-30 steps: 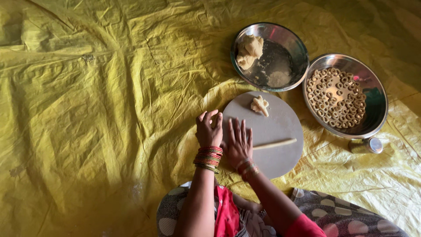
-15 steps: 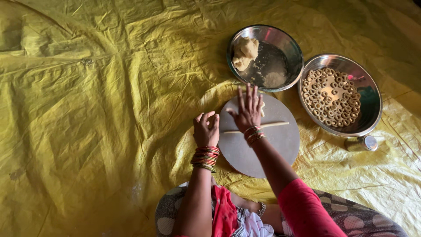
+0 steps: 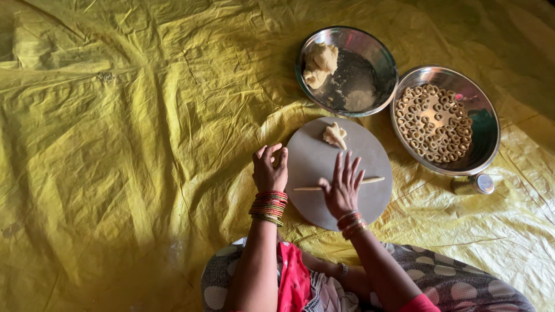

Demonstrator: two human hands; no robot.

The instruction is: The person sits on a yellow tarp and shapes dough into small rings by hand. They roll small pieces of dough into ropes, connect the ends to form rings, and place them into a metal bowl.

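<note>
A round grey board (image 3: 324, 159) lies on the yellow sheet in front of me. Across it runs a thin rope of dough (image 3: 370, 180), and my right hand (image 3: 342, 188) lies flat on its middle with fingers spread. My left hand (image 3: 269, 169) rests at the board's left edge, fingers curled; whether it holds anything I cannot tell. A small lump of dough (image 3: 335, 135) sits at the far side of the board. Both wrists wear red and gold bangles.
Behind the board stands a steel bowl (image 3: 376, 55) with a mass of dough (image 3: 319, 65). To the right is a steel bowl (image 3: 483, 124) with several dough rings (image 3: 433, 122). A small steel cup (image 3: 474, 184) lies beside it. The crumpled yellow sheet (image 3: 127, 144) covers the floor.
My right hand has drawn back toward me across the board, and the dough rope has rolled back with it. My left hand stays at the board's left edge.
</note>
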